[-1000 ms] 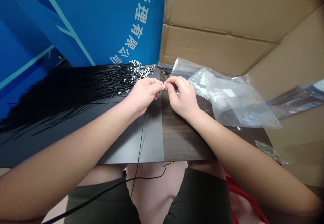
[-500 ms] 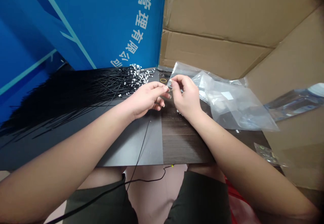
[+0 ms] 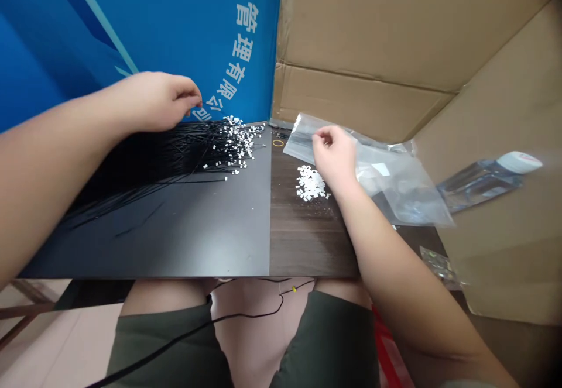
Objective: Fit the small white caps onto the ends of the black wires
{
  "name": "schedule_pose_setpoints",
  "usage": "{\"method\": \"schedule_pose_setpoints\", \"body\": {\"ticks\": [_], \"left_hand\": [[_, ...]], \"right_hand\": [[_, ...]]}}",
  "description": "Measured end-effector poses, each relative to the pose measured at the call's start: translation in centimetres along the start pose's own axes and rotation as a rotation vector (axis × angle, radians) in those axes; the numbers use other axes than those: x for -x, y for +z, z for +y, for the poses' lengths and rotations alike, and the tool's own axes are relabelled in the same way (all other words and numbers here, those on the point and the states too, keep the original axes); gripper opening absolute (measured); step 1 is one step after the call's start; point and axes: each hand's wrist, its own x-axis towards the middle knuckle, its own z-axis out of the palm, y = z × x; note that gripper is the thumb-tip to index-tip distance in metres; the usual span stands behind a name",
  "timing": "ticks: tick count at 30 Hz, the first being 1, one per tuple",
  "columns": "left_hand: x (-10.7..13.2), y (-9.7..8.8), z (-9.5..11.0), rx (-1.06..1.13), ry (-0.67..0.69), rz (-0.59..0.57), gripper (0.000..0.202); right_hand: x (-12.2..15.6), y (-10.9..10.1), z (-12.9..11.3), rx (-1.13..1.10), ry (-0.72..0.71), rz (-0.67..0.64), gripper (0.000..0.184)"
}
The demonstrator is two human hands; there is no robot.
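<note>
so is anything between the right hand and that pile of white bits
Nothing visible: the right hand is over the clear plastic bag, and the pile of white bits lies beside the bag on the dark wood panel.

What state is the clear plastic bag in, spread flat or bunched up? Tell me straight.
Spread out flat, though loosely creased: the clear plastic bag lies on the table, not gathered up, with the right hand over its near edge.

Bare left forearm (image 3: 57, 136) stretched outward, bare left hand (image 3: 156, 101) raised with fingers loosely curled downward, bare right forearm (image 3: 395, 277) angled upward, bare right hand (image 3: 334, 157) with fingers curled inward
</note>
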Motion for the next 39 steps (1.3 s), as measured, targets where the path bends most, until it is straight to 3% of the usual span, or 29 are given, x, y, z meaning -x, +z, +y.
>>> {"method": "schedule_pose_setpoints", "body": {"ticks": [2, 4, 6, 12, 15, 19, 22, 28, 31, 35, 39], "left_hand": [[-0.7, 1.5, -1.0, -0.226, 0.017, -0.048, 0.032], [-0.4, 3.8, -0.7, -0.357, 0.103, 0.014, 0.042], [0.6, 6.3, 0.8, -0.363, 0.161, 0.099, 0.044], [3.3, 11.9, 6.7, 0.018, 0.287, 0.071, 0.03], [4.2, 13.9, 7.2, 0.187, 0.324, 0.089, 0.028], [4.9, 15.5, 6.6, 0.279, 0.299, 0.066, 0.027], [4.9, 15.9, 6.5, 0.313, 0.301, 0.03, 0.026], [4.9, 16.0, 6.7, 0.336, 0.29, -0.019, 0.024], [5.2, 16.1, 6.9, 0.414, 0.244, -0.061, 0.02], [5.5, 16.4, 7.7, 0.823, 0.004, -0.236, 0.024], [5.8, 16.5, 8.3, 1.25, -0.164, -0.339, 0.033]], "right_hand": [[-0.1, -0.1, 0.2, 0.114, 0.008, -0.164, 0.011], [-0.2, -0.4, 0.2, 0.183, 0.037, -0.318, 0.01], [-0.2, -0.9, 0.1, 0.204, 0.058, -0.442, 0.01], [-0.2, -2.3, -0.1, 0.19, -0.065, -0.727, 0.008], [-0.1, -2.3, -0.3, 0.226, -0.097, -0.781, 0.008], [0.2, -2.0, -1.0, 0.286, -0.037, -0.832, 0.013], [0.3, -1.6, -1.2, 0.335, -0.018, -0.839, 0.017], [0.6, -0.6, -0.5, 0.331, -0.15, -0.782, 0.021], [0.8, -0.1, -0.5, 0.278, -0.163, -0.682, 0.019], [1.5, 0.9, -1.2, 0.12, -0.287, -0.433, 0.011], [2.4, 1.9, -1.9, 0.071, -0.377, -0.354, 0.009]]}}
